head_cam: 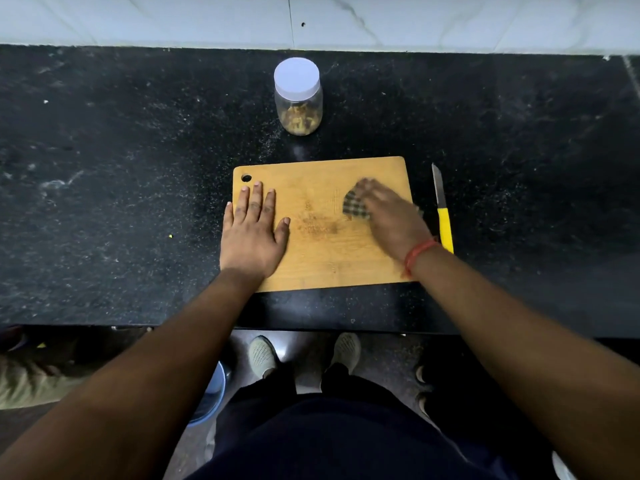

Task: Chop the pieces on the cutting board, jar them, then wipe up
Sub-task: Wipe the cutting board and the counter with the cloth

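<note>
A wooden cutting board (322, 258) lies on the black counter, with faint dark smears near its middle. My left hand (254, 230) presses flat on the board's left edge, fingers straight. My right hand (388, 216) is blurred over the board's right part and holds a checked cloth (353, 206) against the wood. Behind the board stands a clear jar (298, 98) with its white lid on and chopped pieces at the bottom. A knife (442, 213) with a yellow handle lies on the counter just right of the board, blade pointing away.
The black stone counter (121, 185) is speckled with fine crumbs, mostly left of the board. A pale tiled wall (173, 19) runs behind it. Below the counter edge are my shoes (263, 355) and a blue bucket (211, 396) on the floor.
</note>
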### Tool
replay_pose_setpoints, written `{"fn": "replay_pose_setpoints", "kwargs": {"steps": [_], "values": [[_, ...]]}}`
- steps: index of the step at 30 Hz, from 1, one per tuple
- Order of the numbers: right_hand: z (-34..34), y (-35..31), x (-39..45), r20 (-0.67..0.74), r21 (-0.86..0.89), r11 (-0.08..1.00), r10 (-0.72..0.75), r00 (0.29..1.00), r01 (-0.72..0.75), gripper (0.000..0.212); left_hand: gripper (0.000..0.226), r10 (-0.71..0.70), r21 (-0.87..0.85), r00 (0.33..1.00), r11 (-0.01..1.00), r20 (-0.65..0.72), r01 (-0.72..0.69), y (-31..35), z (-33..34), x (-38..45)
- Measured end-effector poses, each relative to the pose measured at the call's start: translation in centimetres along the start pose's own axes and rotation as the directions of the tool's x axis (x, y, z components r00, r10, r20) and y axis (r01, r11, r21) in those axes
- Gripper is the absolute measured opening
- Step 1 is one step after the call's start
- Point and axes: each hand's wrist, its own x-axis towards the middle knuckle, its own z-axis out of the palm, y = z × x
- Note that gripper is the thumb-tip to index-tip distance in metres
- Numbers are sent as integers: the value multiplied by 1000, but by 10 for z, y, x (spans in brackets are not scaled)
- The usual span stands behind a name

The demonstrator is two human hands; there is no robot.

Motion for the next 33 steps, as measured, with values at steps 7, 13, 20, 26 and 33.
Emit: {"fn": "replay_pose_setpoints", "kwargs": {"steps": [7,13,20,26,33], "values": [[27,-49,-88,227,145,907,-419,879,395,63,68,9,0,1000,1000,1,-9,0,-2,-1],[-17,-11,-20,-30,231,968,109,994,-99,61,68,2,-1,1000,1000,11,-2,0,-3,-1],[-4,28,55,2,62,957,283,959,-283,69,68,-15,-4,1000,1000,14,15,2,-3,-1],[28,-39,-9,63,58,988,-144,988,140,64,68,-17,-9,1000,1000,6,17,1,-1,-2],[-2,-47,-52,249,269,907,-390,886,324,57,69,20,-12,1000,1000,3,-20,-2,0,0]]}}
